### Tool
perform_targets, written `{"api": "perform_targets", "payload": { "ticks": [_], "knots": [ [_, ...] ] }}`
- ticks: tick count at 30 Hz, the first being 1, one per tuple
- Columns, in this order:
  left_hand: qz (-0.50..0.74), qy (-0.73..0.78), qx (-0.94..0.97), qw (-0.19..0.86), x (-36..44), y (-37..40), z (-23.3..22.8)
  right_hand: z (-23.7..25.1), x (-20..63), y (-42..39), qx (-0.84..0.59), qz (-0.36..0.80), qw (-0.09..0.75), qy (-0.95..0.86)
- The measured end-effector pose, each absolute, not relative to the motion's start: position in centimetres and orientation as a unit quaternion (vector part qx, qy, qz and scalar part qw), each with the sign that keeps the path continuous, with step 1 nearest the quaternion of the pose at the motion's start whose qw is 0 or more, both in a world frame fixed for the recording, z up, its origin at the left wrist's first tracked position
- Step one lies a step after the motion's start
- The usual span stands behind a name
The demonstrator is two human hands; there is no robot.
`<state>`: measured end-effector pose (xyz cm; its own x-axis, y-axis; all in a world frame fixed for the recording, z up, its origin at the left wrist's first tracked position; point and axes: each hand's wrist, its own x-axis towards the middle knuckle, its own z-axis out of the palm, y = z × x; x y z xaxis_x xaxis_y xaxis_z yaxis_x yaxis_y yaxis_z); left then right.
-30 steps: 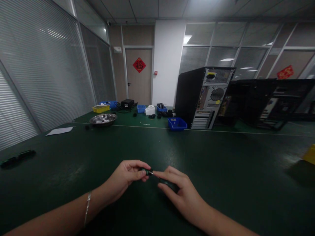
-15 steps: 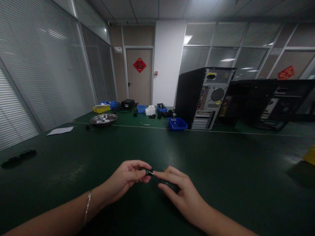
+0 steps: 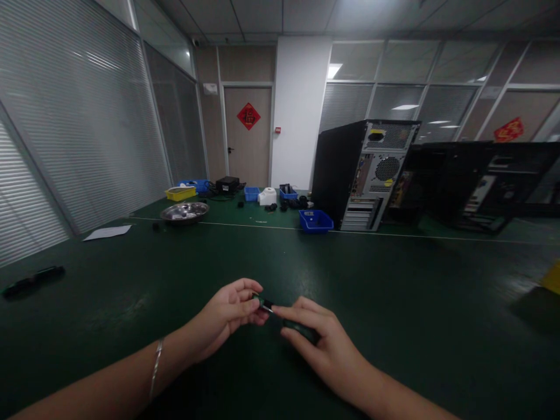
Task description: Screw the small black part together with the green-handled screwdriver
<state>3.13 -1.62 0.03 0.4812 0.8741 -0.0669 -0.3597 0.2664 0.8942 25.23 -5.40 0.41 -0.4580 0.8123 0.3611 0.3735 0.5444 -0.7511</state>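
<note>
Pinched in the fingers of my left hand (image 3: pixel 234 312) is a small green and black piece (image 3: pixel 263 303), perhaps a little circuit board; its exact kind is too small to make out. My right hand (image 3: pixel 326 335) is closed around the dark green handle of a screwdriver (image 3: pixel 301 330). The thin metal shaft points left and reaches the piece, with my index finger stretched along it. Whether the tip touches the piece or only lies beside it, I cannot tell. Both hands are held above the dark green table (image 3: pixel 227 256).
A black-handled tool (image 3: pixel 34 281) lies at the far left, near a white paper (image 3: pixel 107 233). Further back stand a metal bowl (image 3: pixel 184 212) with small parts, a yellow bin (image 3: pixel 181 193), a blue bin (image 3: pixel 315 222) and a computer tower (image 3: pixel 339 175). More open computer cases (image 3: pixel 481 186) stand right.
My left index finger has lifted slightly off the small piece, so more of it shows. The piece has tilted a little. My right hand and the screwdriver have barely moved.
</note>
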Motion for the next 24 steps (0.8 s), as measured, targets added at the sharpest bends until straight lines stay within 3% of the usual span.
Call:
{"api": "perform_targets", "payload": {
  "ticks": [18, 24],
  "knots": [
    [0.399, 0.353, 0.513, 0.673, 2.87, -1.57, 0.38, 0.09, 25.28, -5.07, -0.389, 0.300, 0.405, -0.771],
    [0.355, 0.383, 0.635, 0.569, 2.91, -1.78, 0.46, 0.28, 25.18, -5.22, -0.393, 0.297, 0.397, -0.775]
  ]
}}
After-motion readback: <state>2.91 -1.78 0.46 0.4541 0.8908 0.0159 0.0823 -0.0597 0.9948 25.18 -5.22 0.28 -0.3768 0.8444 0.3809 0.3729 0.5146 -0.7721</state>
